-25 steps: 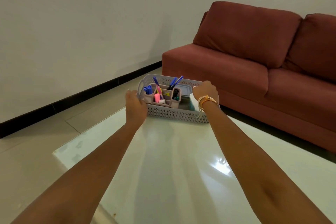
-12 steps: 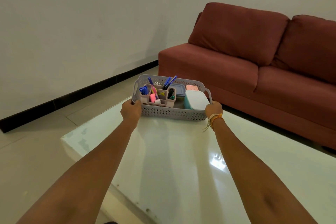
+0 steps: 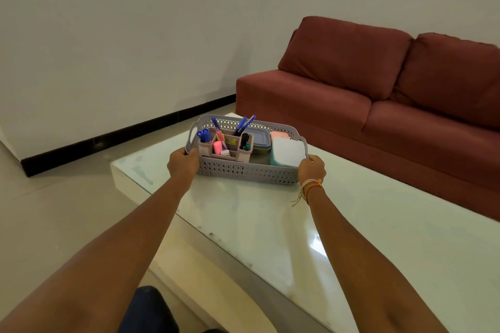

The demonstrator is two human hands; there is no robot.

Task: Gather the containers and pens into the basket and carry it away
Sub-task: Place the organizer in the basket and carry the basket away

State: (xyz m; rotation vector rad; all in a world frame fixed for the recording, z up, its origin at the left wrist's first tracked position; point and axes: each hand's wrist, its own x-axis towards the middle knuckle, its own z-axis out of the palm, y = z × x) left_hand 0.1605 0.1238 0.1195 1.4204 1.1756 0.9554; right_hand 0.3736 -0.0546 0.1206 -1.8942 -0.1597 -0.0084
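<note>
A grey perforated basket (image 3: 243,171) is over the far part of the glass-topped table (image 3: 270,219). My left hand (image 3: 183,163) grips its left handle and my right hand (image 3: 311,169) grips its right handle. Inside stands a beige pen organiser (image 3: 230,147) with several blue pens (image 3: 244,124), markers and a pink highlighter. Behind it lies a blue-lidded container (image 3: 258,138). At the right end sit a teal container with a white lid (image 3: 286,154) and a pink container (image 3: 280,134) behind it. I cannot tell whether the basket touches the table.
A dark red sofa (image 3: 378,105) runs along the far right, close behind the table. A white wall with a black skirting board (image 3: 108,138) lies to the left. Tiled floor (image 3: 54,211) spreads left of the table. A dark-clothed knee (image 3: 148,311) shows at the bottom.
My hands moved from above the basket's ends onto both handles and closed on them. The basket has come nearer to me, and the view has pulled back from the table.
</note>
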